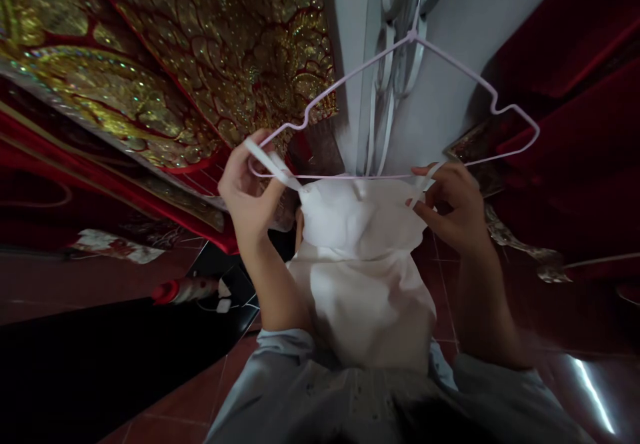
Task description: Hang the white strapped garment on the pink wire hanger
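Note:
A white strappy garment [363, 257] hangs in front of me below a thin pale wire hanger [415, 41]. My left hand [247, 187] is closed on the garment's left strap, pulling it up against the hanger's left shoulder notch. My right hand [453, 207] pinches the right strap just under the hanger's bottom wire. The hanger's hook goes up out of sight near a white door or wall [445, 97]. Both of my forearms wear pale grey sleeves.
A large red and gold embroidered fabric [200, 51] hangs at the upper left. Dark red cloth [575, 131] fills the right. A red-tipped object [187, 291] lies on a black surface at lower left, over a red tiled floor [190, 397].

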A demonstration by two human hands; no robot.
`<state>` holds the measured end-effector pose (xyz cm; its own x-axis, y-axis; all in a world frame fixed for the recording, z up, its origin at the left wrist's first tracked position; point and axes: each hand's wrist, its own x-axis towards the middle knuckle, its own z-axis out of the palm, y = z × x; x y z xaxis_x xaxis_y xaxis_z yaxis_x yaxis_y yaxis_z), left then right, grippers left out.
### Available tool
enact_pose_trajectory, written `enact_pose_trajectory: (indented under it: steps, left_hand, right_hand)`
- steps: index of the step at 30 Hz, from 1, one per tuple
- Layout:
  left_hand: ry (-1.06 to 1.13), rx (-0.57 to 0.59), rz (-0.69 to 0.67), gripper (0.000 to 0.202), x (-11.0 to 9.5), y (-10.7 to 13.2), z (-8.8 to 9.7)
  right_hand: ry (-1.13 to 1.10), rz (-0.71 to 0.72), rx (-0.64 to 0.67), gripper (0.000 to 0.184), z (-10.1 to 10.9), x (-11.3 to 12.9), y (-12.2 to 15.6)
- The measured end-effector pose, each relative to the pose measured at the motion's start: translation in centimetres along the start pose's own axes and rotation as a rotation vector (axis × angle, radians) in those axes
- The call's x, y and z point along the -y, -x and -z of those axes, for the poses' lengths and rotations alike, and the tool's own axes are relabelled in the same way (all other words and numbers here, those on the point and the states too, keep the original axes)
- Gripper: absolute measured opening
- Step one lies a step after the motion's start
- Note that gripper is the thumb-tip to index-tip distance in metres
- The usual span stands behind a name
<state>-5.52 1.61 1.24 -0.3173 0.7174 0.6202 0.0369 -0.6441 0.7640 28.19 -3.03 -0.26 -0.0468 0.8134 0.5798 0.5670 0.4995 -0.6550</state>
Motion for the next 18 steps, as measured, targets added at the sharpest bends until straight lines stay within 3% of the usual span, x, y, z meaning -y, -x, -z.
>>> enact_pose_trajectory:
  steps: [3, 6, 9, 13, 16, 18]
  left_hand:
    - [-0.073, 0.188, 0.141, 0.034, -2.9, -1.8, -1.3]
    - [-0.069, 0.228, 0.2, 0.036, -4.7, -2.9, -2.1]
    - [0.012, 0.073, 0.197, 0.04, -4.3, -2.3, -2.3]
    - [0.179, -0.212, 0.099, 0.042, -1.5, 1.1, -3.4]
    - [0.283, -0.212, 0.236, 0.038, -0.5, 3.6, -4.8]
    - [0.29, -0.207, 0.256, 0.041, -0.6, 4.5, -5.5]
  right_hand:
    - [0.015, 0.003, -0.053, 0.039, -0.4, -0.5, 0.4]
    - [-0.015, -0.008, -0.092, 0.042, -1.1, -0.9, 1.0]
    - [-0.043, -0.011, -0.108, 0.044, -1.8, -0.9, 1.4]
    - [-0.061, -0.017, -0.068, 0.045, -2.6, -0.2, 1.6]
    - [-0.046, -0.013, -0.05, 0.047, -3.0, 0.7, 1.7]
    - [0.0, 0.02, -0.083, 0.04, -2.9, 1.1, 1.7]
